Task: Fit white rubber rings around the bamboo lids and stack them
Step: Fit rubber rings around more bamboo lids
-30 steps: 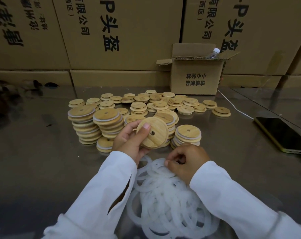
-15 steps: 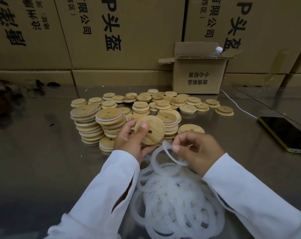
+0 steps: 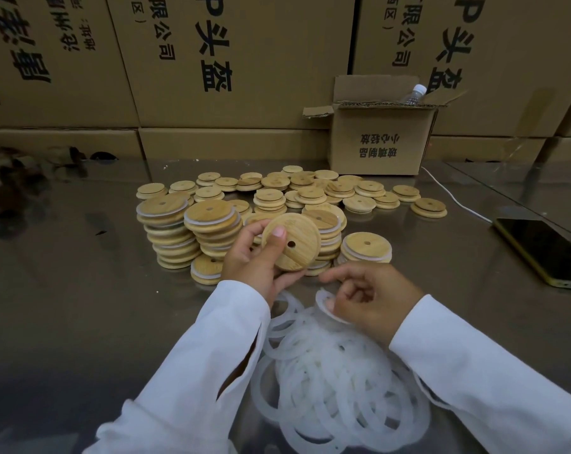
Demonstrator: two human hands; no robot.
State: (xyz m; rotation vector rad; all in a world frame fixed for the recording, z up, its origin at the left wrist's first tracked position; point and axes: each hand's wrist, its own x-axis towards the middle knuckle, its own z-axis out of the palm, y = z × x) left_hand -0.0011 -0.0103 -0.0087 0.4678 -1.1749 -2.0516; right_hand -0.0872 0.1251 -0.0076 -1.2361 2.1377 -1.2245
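Observation:
My left hand point(image 3: 254, 260) grips a round bamboo lid point(image 3: 294, 239) with a small hole, tilted up above the table, thumb on its face. Just to its right, my right hand point(image 3: 369, 296) pinches a white rubber ring point(image 3: 325, 304), most of it hidden behind the fingers. A heap of loose white rings point(image 3: 336, 381) lies under and in front of both hands. Behind the held lid stand stacks of ringed lids point(image 3: 172, 234), and a short stack point(image 3: 366, 249) sits to the right. Loose bare lids point(image 3: 310, 191) are spread farther back.
A metal table point(image 3: 81, 306) carries everything. An open small cardboard box point(image 3: 379, 139) with a bottle point(image 3: 415, 93) in it stands at the back right. A phone point(image 3: 546, 250) with a white cable point(image 3: 454, 198) lies at the right. Large cartons point(image 3: 212, 60) wall the back.
My right hand lifted one ring off the heap, raised it toward the lid, then drew it lower and closer to the palm. The left hand kept hold of the lid.

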